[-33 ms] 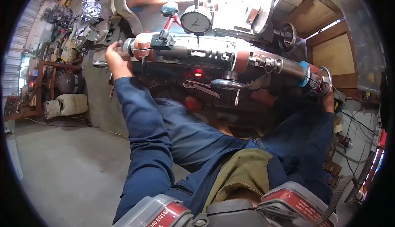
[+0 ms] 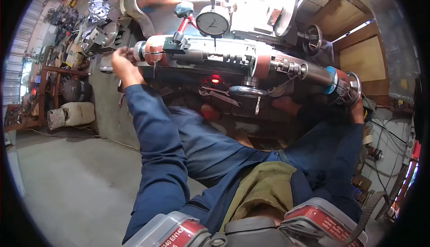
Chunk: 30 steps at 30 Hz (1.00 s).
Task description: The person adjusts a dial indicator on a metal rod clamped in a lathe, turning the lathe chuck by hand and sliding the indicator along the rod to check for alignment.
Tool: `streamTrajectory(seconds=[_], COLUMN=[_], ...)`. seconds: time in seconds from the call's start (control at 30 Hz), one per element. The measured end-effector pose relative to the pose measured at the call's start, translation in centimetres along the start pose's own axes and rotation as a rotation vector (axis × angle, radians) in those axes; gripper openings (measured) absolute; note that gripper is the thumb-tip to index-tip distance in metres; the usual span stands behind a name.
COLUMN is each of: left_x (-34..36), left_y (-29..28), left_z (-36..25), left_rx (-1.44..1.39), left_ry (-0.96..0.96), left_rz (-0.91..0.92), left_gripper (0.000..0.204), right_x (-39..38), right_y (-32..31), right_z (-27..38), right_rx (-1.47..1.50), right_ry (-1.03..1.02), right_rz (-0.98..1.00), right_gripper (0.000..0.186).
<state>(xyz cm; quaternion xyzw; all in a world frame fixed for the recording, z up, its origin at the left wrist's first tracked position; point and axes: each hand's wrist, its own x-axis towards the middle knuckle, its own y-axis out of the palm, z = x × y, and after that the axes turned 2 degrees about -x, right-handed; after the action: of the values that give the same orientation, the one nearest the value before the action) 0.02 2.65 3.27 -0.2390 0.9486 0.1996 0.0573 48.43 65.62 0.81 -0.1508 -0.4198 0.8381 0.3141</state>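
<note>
My left hand [image 2: 127,70] is at the left end of the machine's workhead, its fingers curled against the silver end knob [image 2: 139,50]. At the right end, my right hand [image 2: 357,111] is at the rim of a silver handwheel [image 2: 354,89]; its fingers are mostly hidden. Between the two ends runs a metal shaft with several collars or lobes [image 2: 291,67]. Above it hangs a round dial gauge [image 2: 212,23], its stem pointing down at the shaft. A red-armed holder with a dark knob [image 2: 184,9] carries the gauge from a black base [image 2: 176,45].
A smaller handwheel with a crank handle [image 2: 247,91] sticks out at the front middle. Spanners [image 2: 220,95] lie on the ledge below, near a lit red lamp [image 2: 216,80]. A white gas cylinder [image 2: 72,115] lies on the floor at left. Cables [image 2: 387,135] hang at right.
My left hand has shifted slightly down and its fingers have turned about the end knob. The right hand, shaft and dial gauge look the same.
</note>
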Motion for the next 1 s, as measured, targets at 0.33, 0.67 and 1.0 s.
streamTrajectory(seconds=[0.33,0.67,1.0], left_x=[-25.9,-25.6,-24.4], left_y=[2.7,4.0,2.3], left_z=[5.9,6.7,6.7], left_rx=[0.458,0.258,0.107], left_ry=[-0.102,-0.378,0.023], left_rz=[0.840,0.900,0.558], left_gripper=[0.029,0.016,0.015], right_x=[-0.9,-2.6,-3.3], right_y=[-1.2,-1.1,-2.2], right_z=[-1.2,2.0,4.6], right_rx=[-0.076,0.004,0.088], right_ry=[-0.002,0.141,0.090], right_rz=[0.038,-0.004,0.085], right_gripper=[0.026,0.023,0.025])
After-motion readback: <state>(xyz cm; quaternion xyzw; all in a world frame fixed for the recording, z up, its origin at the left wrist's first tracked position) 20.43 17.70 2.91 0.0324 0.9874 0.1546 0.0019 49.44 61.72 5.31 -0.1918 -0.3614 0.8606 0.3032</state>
